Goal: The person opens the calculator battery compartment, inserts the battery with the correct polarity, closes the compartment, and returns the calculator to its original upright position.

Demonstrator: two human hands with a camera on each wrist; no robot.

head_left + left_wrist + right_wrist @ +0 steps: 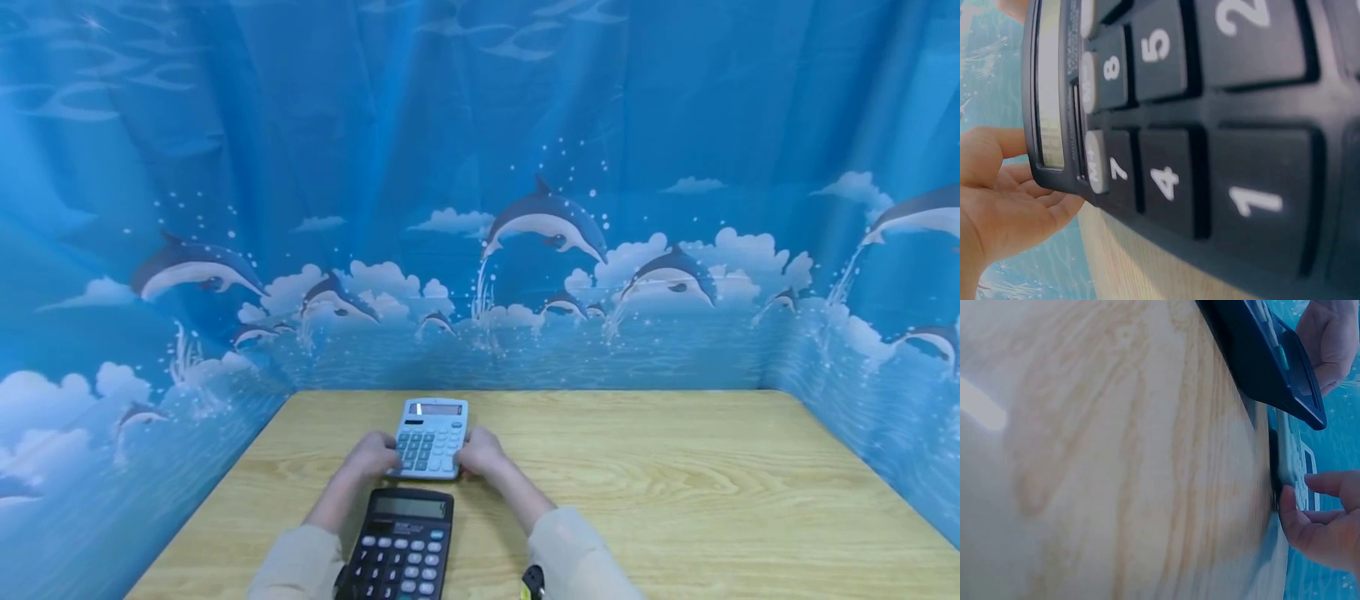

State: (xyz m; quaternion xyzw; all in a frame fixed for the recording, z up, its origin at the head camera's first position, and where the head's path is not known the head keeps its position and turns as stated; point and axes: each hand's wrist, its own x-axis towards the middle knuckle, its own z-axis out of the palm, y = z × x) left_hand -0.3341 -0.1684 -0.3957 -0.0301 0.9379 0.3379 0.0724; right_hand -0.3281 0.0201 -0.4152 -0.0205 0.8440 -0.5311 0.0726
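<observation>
A pale blue-white calculator is near the table's far edge, its screen end pointing away. My left hand holds its left edge near the lower corner, thumb over the keys. On the opposite edge, my right hand grips it between thumb and fingers; the right wrist view shows this pinch on the pale calculator. Closer to me, between my forearms, a black calculator lies face up. It fills much of the left wrist view and hides part of my left hand there.
The wood-grain table extends to the right of both calculators. A blue curtain printed with dolphins and clouds surrounds its back and sides. A small black-and-yellow object shows at my right sleeve.
</observation>
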